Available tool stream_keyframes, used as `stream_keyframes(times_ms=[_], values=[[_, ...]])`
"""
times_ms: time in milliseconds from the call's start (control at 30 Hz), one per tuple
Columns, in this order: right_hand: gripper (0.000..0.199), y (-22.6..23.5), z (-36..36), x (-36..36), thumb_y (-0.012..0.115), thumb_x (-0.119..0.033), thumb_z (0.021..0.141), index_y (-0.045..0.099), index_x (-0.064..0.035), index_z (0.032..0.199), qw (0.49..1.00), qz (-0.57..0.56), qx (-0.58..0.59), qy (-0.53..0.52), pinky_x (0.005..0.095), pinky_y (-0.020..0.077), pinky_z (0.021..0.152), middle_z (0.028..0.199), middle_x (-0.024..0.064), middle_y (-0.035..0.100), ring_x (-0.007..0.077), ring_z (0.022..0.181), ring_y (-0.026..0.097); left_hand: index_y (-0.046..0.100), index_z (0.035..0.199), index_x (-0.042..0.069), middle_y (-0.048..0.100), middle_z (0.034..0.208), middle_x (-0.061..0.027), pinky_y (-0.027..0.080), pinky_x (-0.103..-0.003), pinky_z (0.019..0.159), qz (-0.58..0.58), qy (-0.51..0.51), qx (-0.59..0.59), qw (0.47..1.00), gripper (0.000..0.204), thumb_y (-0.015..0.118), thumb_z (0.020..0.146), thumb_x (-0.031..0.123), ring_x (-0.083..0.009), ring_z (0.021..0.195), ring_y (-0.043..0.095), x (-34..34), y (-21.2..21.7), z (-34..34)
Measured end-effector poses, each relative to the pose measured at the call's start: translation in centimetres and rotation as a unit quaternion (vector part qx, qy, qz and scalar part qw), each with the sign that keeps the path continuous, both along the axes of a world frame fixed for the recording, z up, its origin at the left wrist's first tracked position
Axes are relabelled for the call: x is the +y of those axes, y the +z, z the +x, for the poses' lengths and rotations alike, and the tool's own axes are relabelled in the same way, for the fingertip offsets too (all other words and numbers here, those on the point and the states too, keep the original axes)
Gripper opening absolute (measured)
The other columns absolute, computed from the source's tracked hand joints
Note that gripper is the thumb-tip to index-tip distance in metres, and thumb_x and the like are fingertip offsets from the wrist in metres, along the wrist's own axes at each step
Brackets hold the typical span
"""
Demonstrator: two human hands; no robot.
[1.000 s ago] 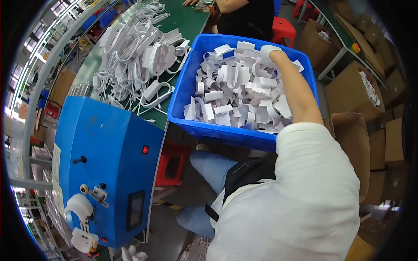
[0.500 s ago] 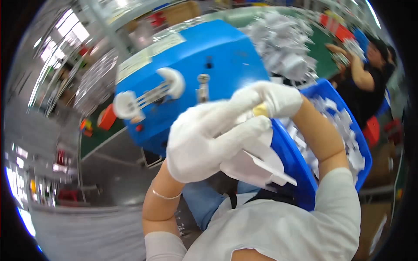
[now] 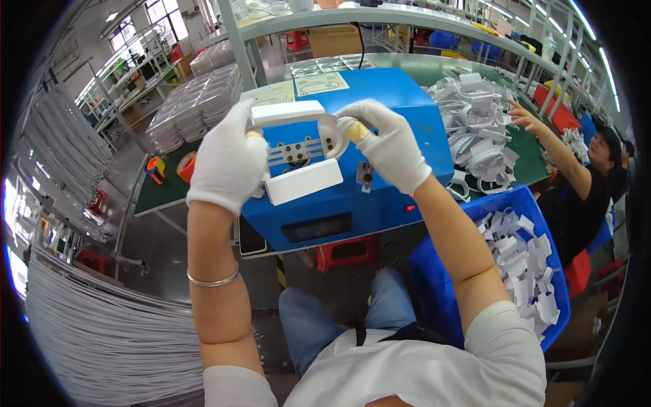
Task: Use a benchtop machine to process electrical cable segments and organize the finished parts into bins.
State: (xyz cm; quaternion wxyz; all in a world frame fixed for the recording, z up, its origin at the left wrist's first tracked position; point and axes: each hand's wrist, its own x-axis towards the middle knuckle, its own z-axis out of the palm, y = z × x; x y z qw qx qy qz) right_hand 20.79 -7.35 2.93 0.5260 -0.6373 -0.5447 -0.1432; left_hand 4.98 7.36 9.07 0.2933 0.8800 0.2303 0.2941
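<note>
A white curved piece [image 3: 305, 182], two flat panels joined by a rounded band, was held around the slotted metal arm [image 3: 297, 150] on the front of a blue machine [image 3: 413, 129]; whether it touched the arm could not be told. The worker's left hand [image 3: 230, 159], in a white glove, had its fingers closed on the piece's left end, hiding that end from view. The gloved right hand [image 3: 393, 146] pinched the rounded band at the right between thumb and fingers (both thumbs showed a yellowish tip). A silver bangle [image 3: 213, 277] circled the left wrist.

Below the hands, a dark screen [image 3: 317, 227] was set into the machine, which stood on a green table [image 3: 163, 193]. Beside it, to the right, lay a heap of white looped pieces [image 3: 478, 136], and nearer the worker sat a blue bin [image 3: 434, 292] loaded with white pieces [image 3: 519, 264]. A co-worker [image 3: 586, 197] in a black cap and black top stretched an arm toward the heap. To the left were stacks of clear trays [image 3: 196, 102] and, closer, a broad spread of white cables [image 3: 102, 339]. A red stool [image 3: 347, 251] stood under the table.
</note>
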Motion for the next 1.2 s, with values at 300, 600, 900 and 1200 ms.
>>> stream_keyframes(times_ms=[300, 600, 900, 1200], values=[[0.021, 0.5, -0.7, 1.3, 0.060, -0.017, 0.091, 0.062, -0.0010, 0.105, 0.958, -0.045, 0.257, 0.118, 0.0238, 0.0486, 0.078, 0.092, 0.0067, 0.064, 0.0115, 0.087, 0.058, 0.062, 0.113, 0.002, 0.067, 0.083, -0.0082, 0.043, -0.020, 0.048, -0.157, -0.030, -0.084, 0.984, 0.045, 0.060, 0.088, 0.039, -0.0106, 0.064, 0.061, 5.7, -5.3, -0.7], [0.035, 3.0, 0.6, 2.6, 0.055, -0.029, 0.093, 0.062, 0.0001, 0.112, 0.976, -0.161, 0.112, 0.098, 0.0296, 0.0421, 0.094, 0.111, 0.0116, 0.058, 0.0197, 0.101, 0.055, 0.058, 0.098, 0.000, 0.062, 0.079, -0.0077, 0.047, -0.021, 0.043, -0.343, 0.018, -0.332, 0.879, 0.043, 0.045, 0.097, 0.041, -0.0085, 0.053, 0.056, -0.5, -15.1, -1.0], [0.017, 4.0, -0.2, 5.4, 0.061, -0.015, 0.087, 0.061, -0.0013, 0.098, 0.980, -0.171, 0.046, 0.086, 0.0289, 0.0500, 0.069, 0.081, 0.0057, 0.058, 0.0118, 0.077, 0.054, 0.057, 0.104, -0.005, 0.064, 0.086, -0.0131, 0.054, -0.027, 0.052, -0.516, -0.147, -0.276, 0.797, 0.039, 0.060, 0.091, 0.031, -0.0152, 0.063, 0.062, -2.0, -14.2, 0.9], [0.035, 2.8, -0.3, 3.7, 0.054, -0.018, 0.092, 0.053, -0.0002, 0.122, 0.993, -0.101, 0.049, 0.037, 0.0280, 0.0406, 0.093, 0.112, 0.0092, 0.060, 0.0158, 0.104, 0.055, 0.065, 0.094, 0.003, 0.065, 0.079, -0.0092, 0.052, -0.028, 0.058, -0.221, -0.057, -0.263, 0.937, 0.015, 0.061, 0.079, 0.002, -0.0163, 0.064, 0.063, 3.7, -13.9, -6.2]])
